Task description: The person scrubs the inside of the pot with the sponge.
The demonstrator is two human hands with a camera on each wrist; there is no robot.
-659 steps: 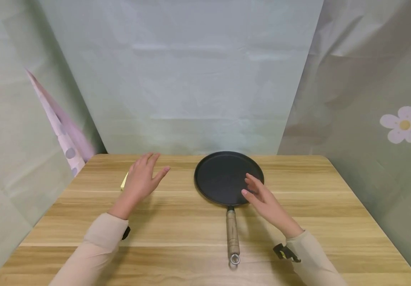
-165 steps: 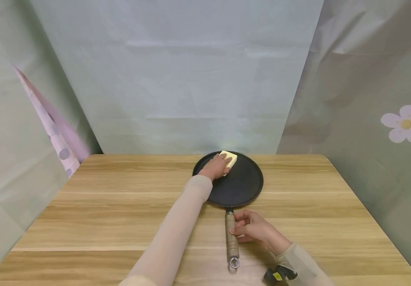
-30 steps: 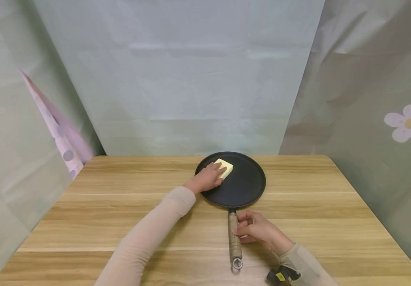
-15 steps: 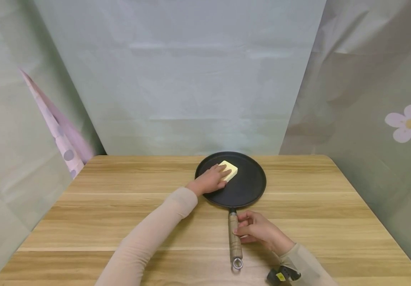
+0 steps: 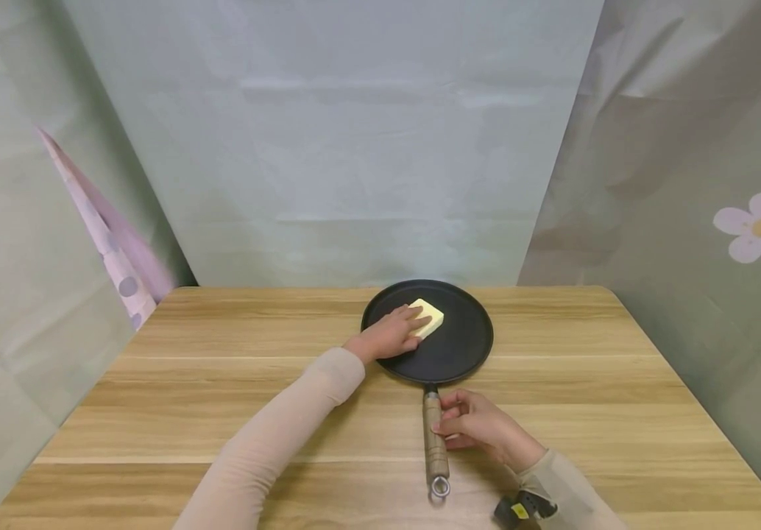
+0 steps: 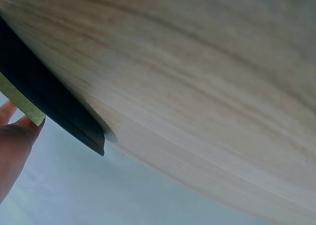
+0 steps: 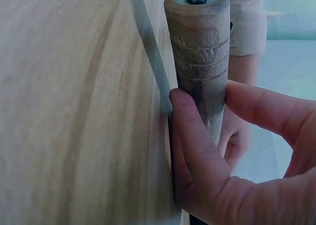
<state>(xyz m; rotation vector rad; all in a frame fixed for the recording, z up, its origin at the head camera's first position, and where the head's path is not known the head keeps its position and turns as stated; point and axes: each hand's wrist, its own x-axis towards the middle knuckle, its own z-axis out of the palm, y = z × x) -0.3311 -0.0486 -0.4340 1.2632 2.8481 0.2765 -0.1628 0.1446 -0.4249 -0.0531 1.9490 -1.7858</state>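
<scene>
A flat black frying pan lies on the table, its wooden handle pointing toward me. On the pan's surface, left of its middle, my left hand holds a pale yellow sponge, fingers over the top. The left wrist view catches only the sponge's edge between fingers, above the pan's rim. My right hand pinches the handle from the right side. Up close in the right wrist view, thumb and fingers stand on opposite sides of the ringed wooden grip.
The wood-grain table extends to both sides of the pan. A pale hanging sheet stands behind its far edge, with further sheets left and right. A dark strap sits at my right wrist.
Over the last second the sponge has slid slightly right and toward me under my left hand; my right hand stays on the handle. Much earlier, both hands hovered apart, the sponge at the table's left.
</scene>
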